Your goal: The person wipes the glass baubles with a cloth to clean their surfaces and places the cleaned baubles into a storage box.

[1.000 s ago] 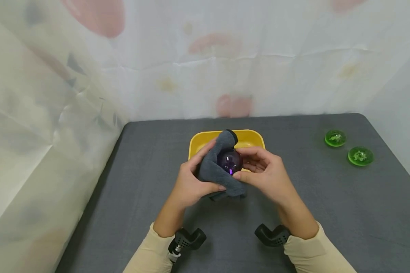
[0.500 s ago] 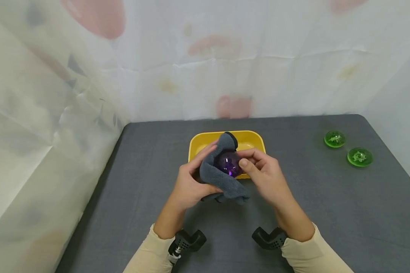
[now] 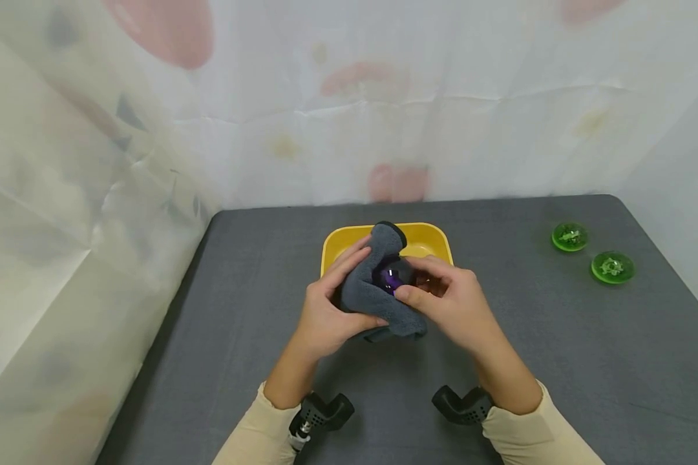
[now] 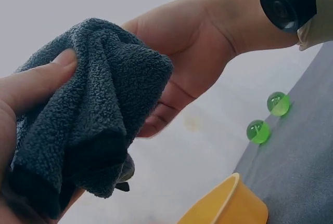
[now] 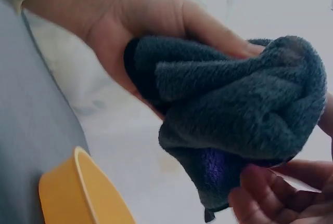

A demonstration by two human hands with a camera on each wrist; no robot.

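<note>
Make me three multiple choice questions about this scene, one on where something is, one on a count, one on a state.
1. Where is the yellow tray?
A. behind the hands
B. at the table's right edge
C. on the floor

2. How many green balls lie on the table?
A. one
B. two
C. four

3. How is the purple ball held?
A. bare on the table
B. inside the tray
C. wrapped in the grey cloth between both hands

Answers: 1 A, the tray shows just beyond the cloth. 2 B, a pair sits far right. 3 C, the left hand grips the cloth while the right hand holds the ball.
</note>
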